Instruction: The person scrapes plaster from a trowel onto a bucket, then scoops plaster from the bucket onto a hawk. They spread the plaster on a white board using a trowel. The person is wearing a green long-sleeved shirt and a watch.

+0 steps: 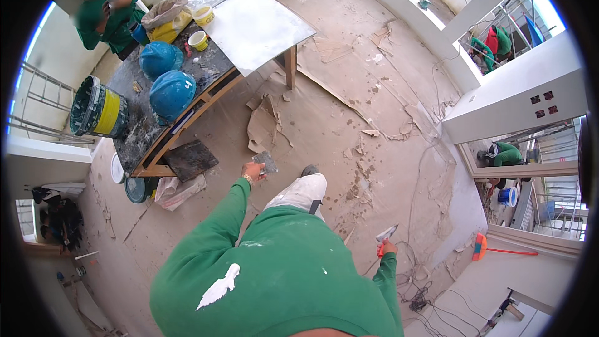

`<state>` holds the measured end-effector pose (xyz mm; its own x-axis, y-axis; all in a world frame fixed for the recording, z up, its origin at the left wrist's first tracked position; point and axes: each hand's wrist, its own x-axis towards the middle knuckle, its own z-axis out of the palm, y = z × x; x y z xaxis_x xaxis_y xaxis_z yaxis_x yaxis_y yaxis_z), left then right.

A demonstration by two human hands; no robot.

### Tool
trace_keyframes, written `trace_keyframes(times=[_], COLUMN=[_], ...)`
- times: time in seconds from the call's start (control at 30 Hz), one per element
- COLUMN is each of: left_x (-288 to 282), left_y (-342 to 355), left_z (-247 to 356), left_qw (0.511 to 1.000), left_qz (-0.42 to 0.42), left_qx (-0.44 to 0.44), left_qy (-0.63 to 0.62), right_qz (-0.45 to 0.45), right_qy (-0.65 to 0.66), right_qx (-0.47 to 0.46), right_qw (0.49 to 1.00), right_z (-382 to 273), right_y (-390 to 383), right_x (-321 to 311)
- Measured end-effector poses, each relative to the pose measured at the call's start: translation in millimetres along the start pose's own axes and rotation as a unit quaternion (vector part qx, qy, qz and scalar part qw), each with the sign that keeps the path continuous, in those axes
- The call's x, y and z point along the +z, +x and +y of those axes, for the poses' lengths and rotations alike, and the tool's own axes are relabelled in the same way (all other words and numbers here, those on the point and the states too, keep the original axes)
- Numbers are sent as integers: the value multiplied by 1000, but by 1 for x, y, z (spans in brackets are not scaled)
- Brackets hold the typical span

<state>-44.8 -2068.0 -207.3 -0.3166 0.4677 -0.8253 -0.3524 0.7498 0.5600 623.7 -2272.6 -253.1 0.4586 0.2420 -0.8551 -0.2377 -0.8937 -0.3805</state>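
My left hand [251, 171] is closed on a grey, squarish putty scraper [267, 161], held out in front over the floor near the table. Its handle is mostly hidden by my fingers. Lower on the right, my right hand [388, 248] grips a small pointed trowel [387, 233]. A bit of red handle shows beside the fingers, and the metal blade points up and to the right. White smears mark the green sleeve and shirt [274, 274] I wear.
Left ahead stands a table [134, 103] with two blue helmets [173, 95], a large bucket [100, 109], small yellow tubs [198, 40] and a white board [256, 25]. A person [109, 6] stands behind it. Torn paper [265, 125], cables [419, 299] and a broom [479, 247] lie about the floor.
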Motion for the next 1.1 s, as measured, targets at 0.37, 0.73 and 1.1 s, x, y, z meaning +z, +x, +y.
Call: trace_keyframes(times=[0.37,0.73,1.1], left_x=[375,643,673], left_y=[29,84,167], left_z=[176,403,639], left_qw=[970,922,853], left_qz=[-214,-348,-261], left_qx=[-97,-25,56], left_qy=[-58,-168,-448], right_qz=[-94,-341,-548], right_qy=[77,-4,-332], right_qx=[-372,-472,-484], right_qw=[920,813,597], right_z=[-494,-799,-1089], right_y=[-12,2,-17], right_x=[184,381,573])
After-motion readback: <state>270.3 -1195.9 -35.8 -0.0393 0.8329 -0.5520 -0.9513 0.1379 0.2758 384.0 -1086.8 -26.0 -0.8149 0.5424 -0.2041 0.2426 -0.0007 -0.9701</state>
